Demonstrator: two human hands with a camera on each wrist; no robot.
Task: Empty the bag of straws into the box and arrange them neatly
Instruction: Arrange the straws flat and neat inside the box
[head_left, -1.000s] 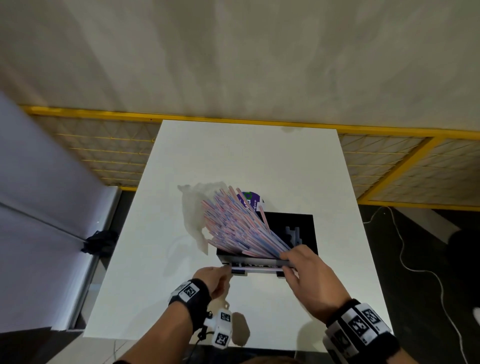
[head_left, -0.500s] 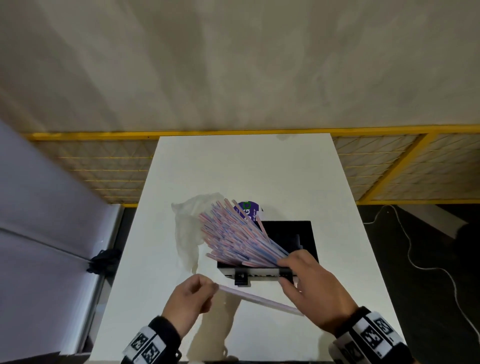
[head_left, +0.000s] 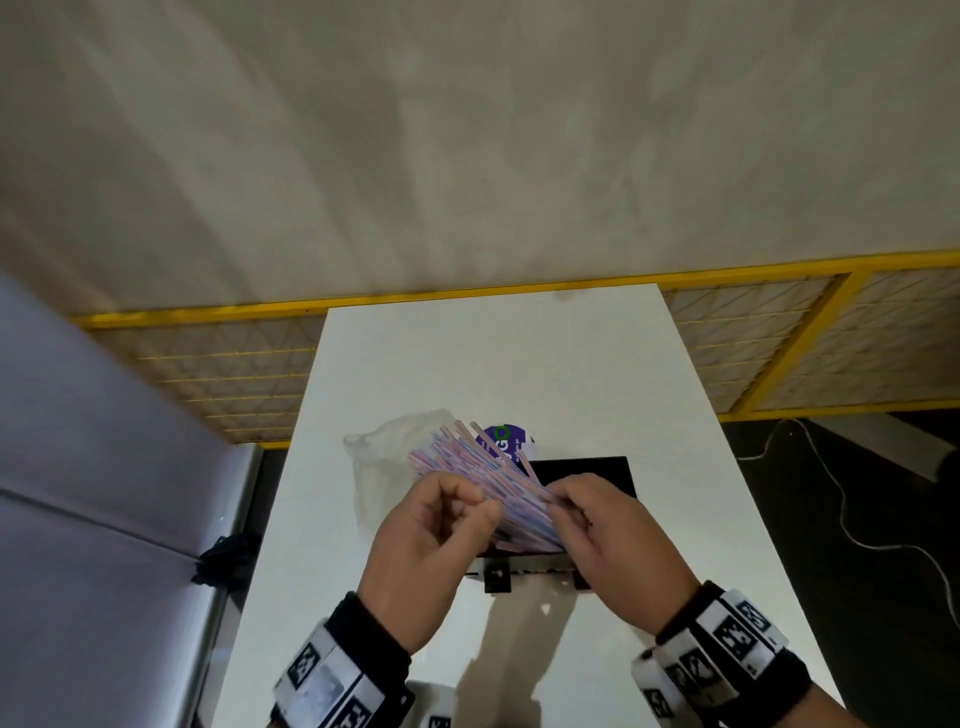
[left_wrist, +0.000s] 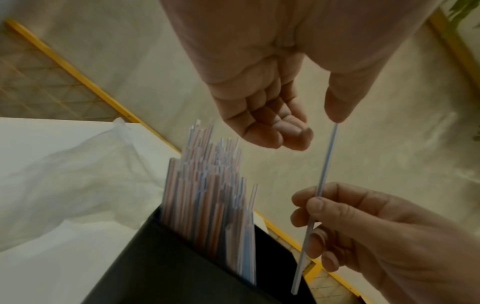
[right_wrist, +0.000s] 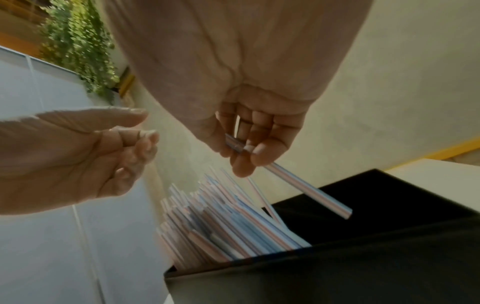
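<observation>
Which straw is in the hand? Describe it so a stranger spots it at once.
On the white table stands a black box with a bundle of striped straws leaning in its left end. Above the box, the right hand pinches one straw, the only one held apart from the bundle.

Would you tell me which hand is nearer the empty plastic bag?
Left. The left hand is just right of the bag; the right hand, holding a straw, is past the box.

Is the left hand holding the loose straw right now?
No. In the left wrist view the right hand pinches the loose straw; the left hand hangs above it, holding nothing.
</observation>
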